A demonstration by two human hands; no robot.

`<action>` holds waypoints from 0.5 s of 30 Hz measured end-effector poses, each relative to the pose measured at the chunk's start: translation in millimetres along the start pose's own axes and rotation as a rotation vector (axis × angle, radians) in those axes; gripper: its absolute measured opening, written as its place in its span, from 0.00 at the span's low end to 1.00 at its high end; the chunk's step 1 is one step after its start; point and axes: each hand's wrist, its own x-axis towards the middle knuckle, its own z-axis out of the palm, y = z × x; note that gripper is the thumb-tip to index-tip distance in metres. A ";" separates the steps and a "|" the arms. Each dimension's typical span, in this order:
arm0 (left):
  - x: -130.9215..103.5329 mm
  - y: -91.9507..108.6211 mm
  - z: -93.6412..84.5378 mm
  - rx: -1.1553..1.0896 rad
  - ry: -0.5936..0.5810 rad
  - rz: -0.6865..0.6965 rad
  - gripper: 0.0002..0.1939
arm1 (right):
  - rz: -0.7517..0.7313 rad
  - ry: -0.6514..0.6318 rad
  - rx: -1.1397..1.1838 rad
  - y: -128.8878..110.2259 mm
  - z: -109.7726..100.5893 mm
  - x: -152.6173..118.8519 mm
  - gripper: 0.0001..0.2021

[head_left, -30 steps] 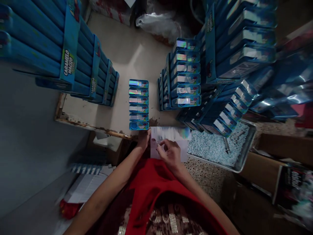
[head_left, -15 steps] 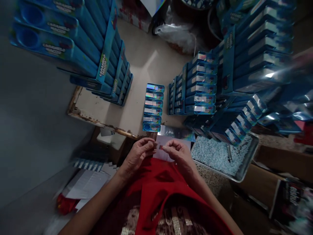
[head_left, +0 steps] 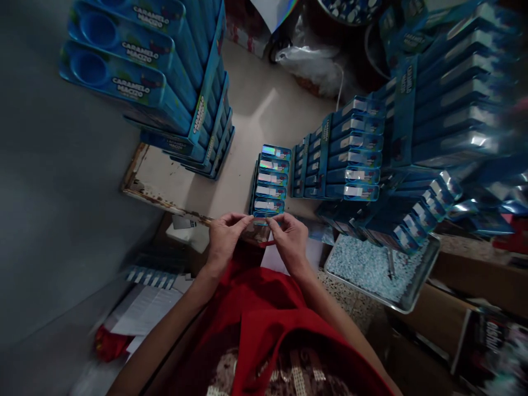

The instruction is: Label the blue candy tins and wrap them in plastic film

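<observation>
A row of small blue candy boxes (head_left: 270,191) stands on the table before me, most with a pale, shiny sticker on the end. My left hand (head_left: 226,239) and my right hand (head_left: 290,237) are at the nearest box (head_left: 268,215). Thumb and forefinger of each hand are pinched together, one hand on either side. Between the fingertips stretches a small clear sticker (head_left: 260,221), held against or just over that box's end; which of the two I cannot tell. My fingers cover part of the box.
Tall stacks of blue boxes rise at left (head_left: 165,82) and right (head_left: 355,148). A metal tray (head_left: 408,302) of pale blue pieces sits at lower right. White paper (head_left: 274,258) lies by my lap. A plastic bag (head_left: 309,60) is at the back, beyond the worn table edge (head_left: 165,206).
Both hands have moved forward to the nearest box. Earlier they were lower, over the white paper, with a small piece at the right fingertips. The view has shifted slightly.
</observation>
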 end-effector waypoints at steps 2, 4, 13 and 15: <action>3.6 -0.9 0.0 -0.008 -0.013 -0.001 0.18 | -0.005 0.012 -0.020 1.3 0.7 0.7 0.15; 5.4 -0.4 0.1 -0.009 -0.017 0.006 0.18 | -0.007 0.011 -0.031 2.3 0.9 1.9 0.15; 23.5 -26.5 3.6 -0.246 -0.121 -0.179 0.22 | 0.036 0.007 -0.119 7.3 6.0 9.6 0.13; 31.4 -43.0 5.2 -0.296 -0.163 -0.269 0.26 | 0.078 0.024 -0.044 15.2 6.6 14.7 0.16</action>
